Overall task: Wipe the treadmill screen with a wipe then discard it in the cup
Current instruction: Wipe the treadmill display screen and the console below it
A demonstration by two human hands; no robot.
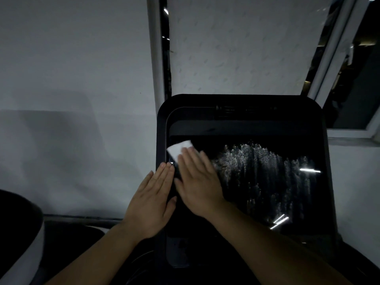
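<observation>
Nearest to us, below the treadmill screen (257, 182), two bare forearms reach up from the bottom edge of the view in dim light. At the screen's left frame, our left hand (152, 202) lies flat with its fingers straight and close together, fingertips touching the dark border as if to steady the console. Just to the right of it, on the glass itself, our right hand (197, 182) is spread flat with fingers straight, pressing a white wipe (178, 150) against the screen's upper left corner. Only the wipe's far end shows beyond the fingertips; the rest is hidden under the hand.

Across the middle and right of the screen, pale wet streaks catch the light, while the part under and below our hands looks plain black. We judge the wiping step to be in hand and well along, with the left side now being covered.

Left of the screen, at the lower corner of the view, a dark rounded shape with a pale rim (30, 233) shows; we cannot tell whether it is the cup. Beyond the screen stand a pale wall (72, 58) and a window frame (337, 58).

Next, we judge, the wipe must be drawn down the remaining left strip, then gathered into the fingers and carried to the cup.
</observation>
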